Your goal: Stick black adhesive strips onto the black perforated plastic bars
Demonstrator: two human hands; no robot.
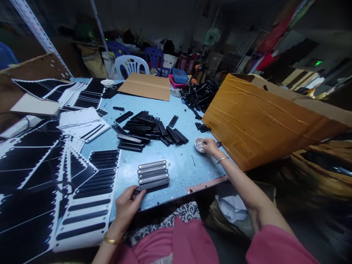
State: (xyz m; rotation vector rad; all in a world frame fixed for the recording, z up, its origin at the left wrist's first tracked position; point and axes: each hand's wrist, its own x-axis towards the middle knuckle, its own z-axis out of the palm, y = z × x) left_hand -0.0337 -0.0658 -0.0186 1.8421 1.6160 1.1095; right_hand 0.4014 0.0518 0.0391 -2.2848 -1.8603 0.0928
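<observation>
My left hand (128, 203) holds the left end of the nearest black strip between thumb and forefinger. That strip belongs to a row of several black strips (153, 171) lying side by side, with diamond-patterned tops and small silver dots at the ends of some. Over at the right, my right hand (210, 146) has its fingers closed at the rim of a small white bowl (195, 143). Small silver pieces (200, 145) lie in the bowl; whatever is between those fingertips is hidden.
Loose black strips (143, 126) are heaped mid-table. Sheets with black strip shapes (101, 172) cover the left side. A large cardboard box (247, 117) borders the right edge, with black parts (202, 93) piled behind. Flat cardboard (145, 85) lies at the back.
</observation>
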